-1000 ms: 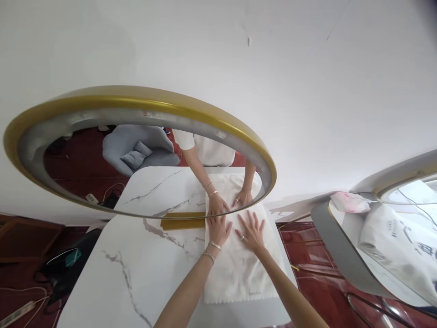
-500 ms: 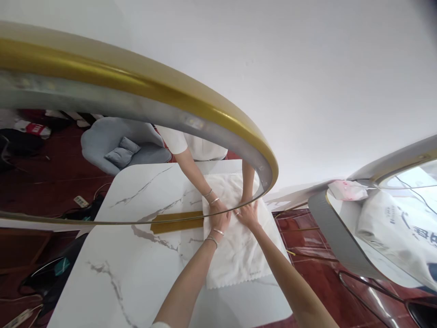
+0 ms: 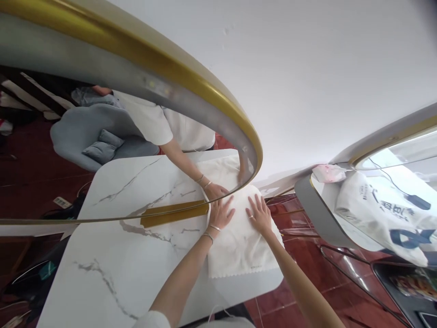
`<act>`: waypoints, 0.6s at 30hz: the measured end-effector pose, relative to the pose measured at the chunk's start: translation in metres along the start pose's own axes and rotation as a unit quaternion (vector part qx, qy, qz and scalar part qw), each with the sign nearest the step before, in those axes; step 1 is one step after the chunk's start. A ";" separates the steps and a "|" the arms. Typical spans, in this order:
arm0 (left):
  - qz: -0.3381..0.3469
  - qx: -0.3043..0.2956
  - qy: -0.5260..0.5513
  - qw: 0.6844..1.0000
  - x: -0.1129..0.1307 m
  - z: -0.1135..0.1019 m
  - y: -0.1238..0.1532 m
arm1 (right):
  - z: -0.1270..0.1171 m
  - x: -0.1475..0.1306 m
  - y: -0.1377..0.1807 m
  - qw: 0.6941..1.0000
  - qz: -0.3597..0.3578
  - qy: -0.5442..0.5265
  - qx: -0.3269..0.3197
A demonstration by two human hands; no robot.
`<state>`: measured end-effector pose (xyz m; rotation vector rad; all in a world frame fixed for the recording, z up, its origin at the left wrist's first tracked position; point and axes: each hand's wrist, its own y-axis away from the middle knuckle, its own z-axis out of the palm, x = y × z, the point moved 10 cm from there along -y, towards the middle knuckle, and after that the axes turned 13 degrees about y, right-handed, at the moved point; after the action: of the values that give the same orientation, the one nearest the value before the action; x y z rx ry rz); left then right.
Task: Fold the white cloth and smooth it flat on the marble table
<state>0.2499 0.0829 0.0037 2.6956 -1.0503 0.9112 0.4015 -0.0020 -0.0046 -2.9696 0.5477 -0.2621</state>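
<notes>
A white cloth [image 3: 239, 248] with a zigzag near edge lies flat on the white marble table [image 3: 129, 269], against a round gold-framed mirror [image 3: 191, 86]. My left hand [image 3: 221, 212] rests palm down on the cloth's far left part, fingers spread. My right hand [image 3: 260, 213] lies flat on the cloth's far right part, fingers apart, a ring on one finger. Bracelets sit on my left wrist. The mirror reflects both arms, the cloth and my white shirt.
A gold base strip [image 3: 174, 213] sits where the mirror meets the table. To the right stands a second mirror [image 3: 382, 182] reflecting a white printed bag [image 3: 378, 214]. Dark red tiled floor [image 3: 300, 237] lies past the table's right edge. A grey chair [image 3: 99, 136] shows in the reflection.
My hands, close together at the cloth's far edge half a second ago, have spread apart and lie flat. The view has moved closer to the mirror and tilted.
</notes>
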 end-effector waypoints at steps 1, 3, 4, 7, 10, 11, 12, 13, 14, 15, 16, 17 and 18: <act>0.008 0.010 -0.009 1.000 0.006 -0.001 0.010 | -0.002 0.001 0.015 1.000 -0.004 0.004 0.006; 0.025 0.022 -0.019 0.999 0.019 -0.001 0.033 | -0.007 0.003 0.048 1.000 -0.006 0.010 0.015; 0.031 0.025 -0.020 0.999 0.024 0.000 0.044 | -0.009 0.003 0.066 1.000 -0.008 0.014 0.017; 0.021 0.031 -0.022 0.999 0.034 0.004 0.084 | -0.016 0.000 0.125 1.000 -0.022 0.019 0.011; 0.009 0.036 -0.023 0.999 0.040 0.005 0.134 | -0.021 -0.007 0.175 0.999 -0.027 0.021 0.004; 0.021 0.028 -0.019 0.999 0.045 0.007 0.151 | -0.022 -0.009 0.187 0.999 -0.025 0.022 0.006; 0.040 0.014 -0.014 0.999 0.051 0.010 0.167 | -0.023 -0.011 0.195 0.999 -0.023 0.022 0.010; 0.061 -0.003 -0.008 0.998 0.056 0.013 0.181 | -0.024 -0.013 0.200 0.999 -0.021 0.021 0.015; 0.078 -0.018 -0.002 0.997 0.061 0.016 0.190 | -0.024 -0.015 0.201 0.999 -0.021 0.020 0.020; 0.087 -0.027 0.001 0.996 0.063 0.017 0.195 | -0.023 -0.016 0.200 0.999 -0.020 0.018 0.023; 0.088 -0.029 0.002 0.996 0.063 0.017 0.194 | -0.022 -0.016 0.195 0.999 -0.019 0.016 0.024; 0.088 -0.026 0.002 0.996 0.061 0.015 0.188 | -0.020 -0.016 0.187 0.999 -0.018 0.015 0.024; 0.090 -0.022 0.003 0.996 0.059 0.014 0.178 | -0.019 -0.014 0.178 0.999 -0.018 0.013 0.023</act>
<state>0.1764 -0.0900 0.0065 2.5933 -1.3137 0.9107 0.3238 -0.1631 -0.0131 -2.9385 0.4849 -0.3128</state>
